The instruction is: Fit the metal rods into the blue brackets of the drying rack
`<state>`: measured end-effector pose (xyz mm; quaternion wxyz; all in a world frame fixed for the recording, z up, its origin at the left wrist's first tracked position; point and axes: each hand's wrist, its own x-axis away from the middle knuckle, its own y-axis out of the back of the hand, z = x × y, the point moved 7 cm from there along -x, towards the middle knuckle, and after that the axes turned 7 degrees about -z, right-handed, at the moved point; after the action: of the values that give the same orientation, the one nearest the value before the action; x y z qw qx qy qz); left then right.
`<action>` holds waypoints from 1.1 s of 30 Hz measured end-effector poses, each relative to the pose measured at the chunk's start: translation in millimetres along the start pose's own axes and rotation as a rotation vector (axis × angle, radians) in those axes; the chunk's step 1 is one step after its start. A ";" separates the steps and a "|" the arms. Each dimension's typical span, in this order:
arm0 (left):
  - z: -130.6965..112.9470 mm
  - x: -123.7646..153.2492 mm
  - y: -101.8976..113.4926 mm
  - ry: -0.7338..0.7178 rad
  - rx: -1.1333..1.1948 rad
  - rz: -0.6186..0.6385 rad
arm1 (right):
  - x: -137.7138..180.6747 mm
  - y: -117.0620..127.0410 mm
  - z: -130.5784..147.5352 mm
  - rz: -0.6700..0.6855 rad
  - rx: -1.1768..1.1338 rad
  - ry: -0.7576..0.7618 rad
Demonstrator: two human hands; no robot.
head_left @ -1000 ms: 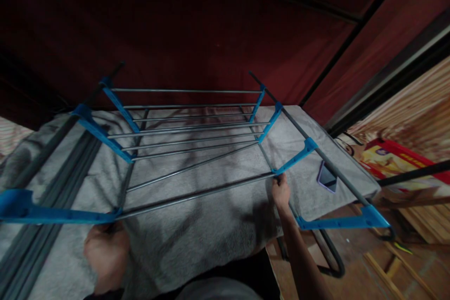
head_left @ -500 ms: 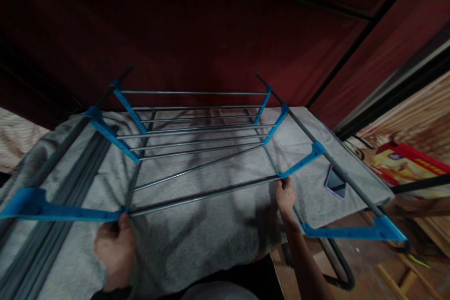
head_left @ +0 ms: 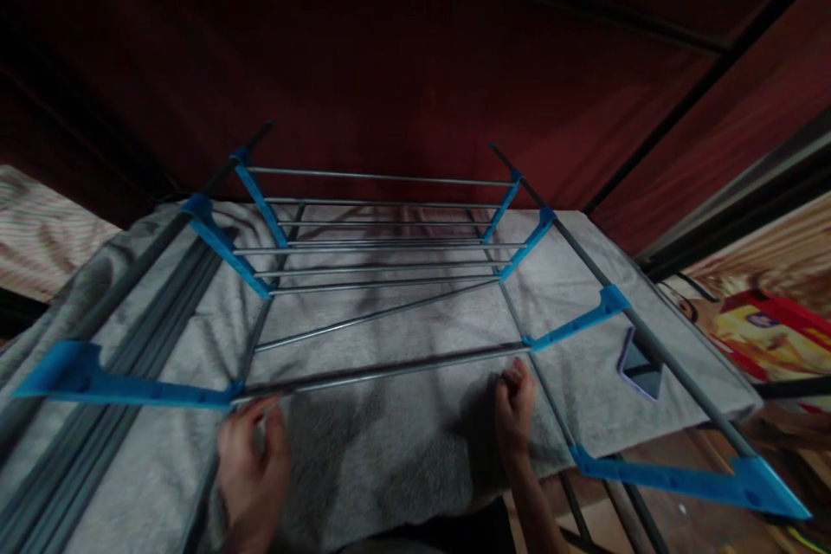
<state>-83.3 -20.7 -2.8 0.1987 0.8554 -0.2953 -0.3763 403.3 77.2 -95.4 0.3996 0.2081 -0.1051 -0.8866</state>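
Observation:
A clothes drying rack with grey metal rods (head_left: 389, 368) and blue plastic brackets (head_left: 130, 388) stands spread over a grey towel (head_left: 389, 441). My left hand (head_left: 253, 463) is under the near rod's left end, close to the blue bracket. Its fingers are stretched up and the tips touch the rod. My right hand (head_left: 515, 405) hangs just below the rod's right end, beside another blue bracket (head_left: 575, 322). Those fingers are curled in loosely, with nothing visible inside them. The rack's far section (head_left: 383, 225) is tilted up toward the wall.
A phone in a purple case (head_left: 640, 363) lies on the towel at the right, under the rack's side bar. A dark red wall (head_left: 389, 61) rises behind. A red and yellow printed board (head_left: 766, 333) leans at the right. Striped fabric (head_left: 45, 234) shows at the left.
Both hands have come off the near rod: the left slid right and opened, the right dropped a little below it. The view has shifted, so the rack sits further right and lower.

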 end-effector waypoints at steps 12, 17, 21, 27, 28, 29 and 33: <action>-90.5 -77.6 -184.3 -0.431 -0.360 0.693 | 6.9 -16.2 2.0 0.160 -0.020 0.053; -97.8 -67.1 -174.5 -0.558 -0.356 0.720 | 7.4 -18.5 2.6 0.148 -0.022 0.041; -87.3 -57.7 -152.9 -0.569 -0.242 0.573 | 8.5 -15.2 4.7 0.106 -0.068 -0.018; -75.8 -53.3 -116.4 -0.520 0.081 0.389 | -2.8 -6.7 35.9 0.067 -0.188 -0.081; -76.7 -54.3 -111.5 -0.516 0.120 0.368 | -9.2 -9.4 46.0 0.081 -0.206 -0.092; -78.2 -55.6 -107.3 -0.513 0.146 0.351 | -17.1 -14.3 57.6 0.106 -0.229 -0.099; -85.0 -62.6 -98.1 -0.504 0.169 0.314 | -60.2 -40.3 105.7 0.114 -0.396 -0.171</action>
<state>-17.7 103.5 29.1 0.1031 0.6925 -0.4943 -0.5152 364.4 151.1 1.8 0.4716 0.0432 0.0260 -0.8804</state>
